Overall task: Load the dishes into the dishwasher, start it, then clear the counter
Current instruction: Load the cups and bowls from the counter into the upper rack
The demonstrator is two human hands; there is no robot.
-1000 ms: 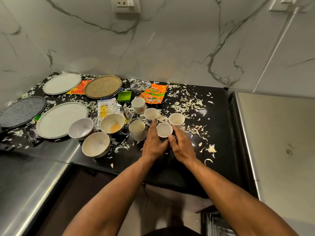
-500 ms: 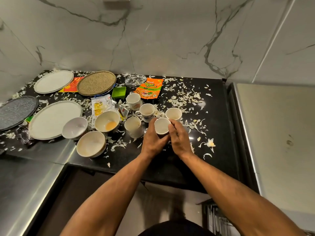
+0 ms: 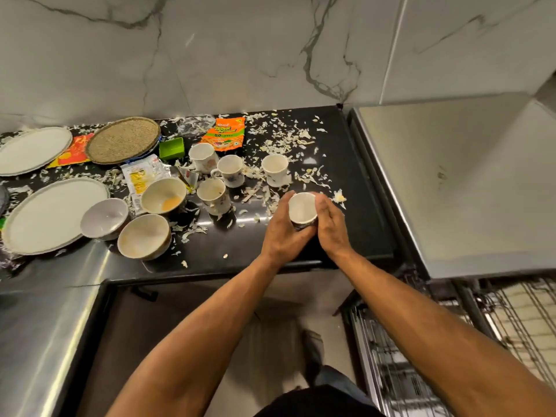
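While both hands' fingers (image 3: 326, 210) grip the upright cup (image 3: 301, 209), the dishwasher rack (image 3: 400, 365) lies below, to its right.

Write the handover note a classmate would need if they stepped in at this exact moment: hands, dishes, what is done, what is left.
Left hand and right hand together hold one white cup above the black counter.
Four more cups stand on the counter, the nearest at. Three bowls, one with orange residue, and the plates, including the large white plate, are not yet loaded.
The dishwasher rack is pulled out at lower right; no dishes show in its visible part.
Left: load everything, start the machine, then clear the wrappers and scraps.
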